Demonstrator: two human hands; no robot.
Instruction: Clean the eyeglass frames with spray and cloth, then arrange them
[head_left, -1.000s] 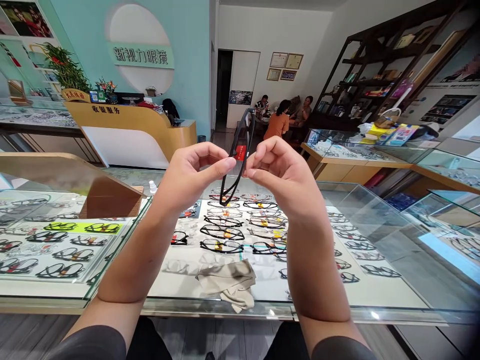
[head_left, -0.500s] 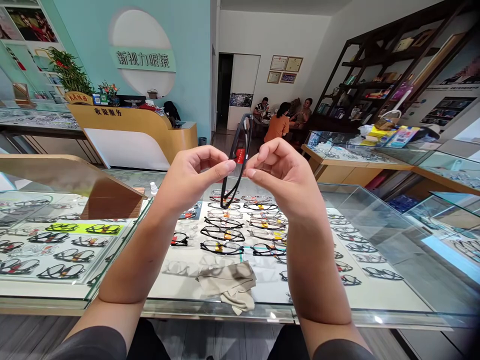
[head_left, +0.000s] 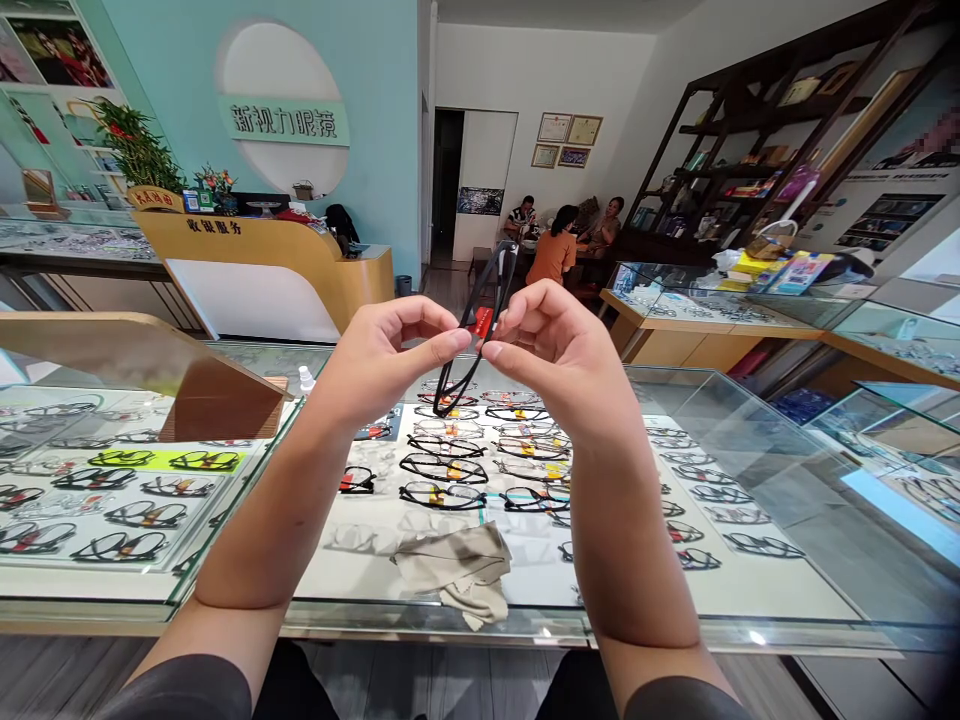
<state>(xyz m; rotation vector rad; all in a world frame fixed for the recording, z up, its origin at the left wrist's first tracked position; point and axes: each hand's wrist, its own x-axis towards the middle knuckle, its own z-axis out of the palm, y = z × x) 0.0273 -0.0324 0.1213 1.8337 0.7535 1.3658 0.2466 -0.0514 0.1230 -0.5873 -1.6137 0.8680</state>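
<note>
A pale green sign (head_left: 283,120) across the white circle on the teal wall reads 新视力眼镜. The front edge of the curved yellow reception counter (head_left: 262,240) carries dark characters reading 收银服务. A red tag (head_left: 481,322) hangs on the held black eyeglass frame (head_left: 472,335); its print is too small to read.

light: bright, even indoor | shadows: soft, faint | glare: small highlights on the glass counter (head_left: 750,636) front edge, pale reflections across its top | focus: sharp centre | edges: wide-angle bending, dark vignette at lower right corner
</note>
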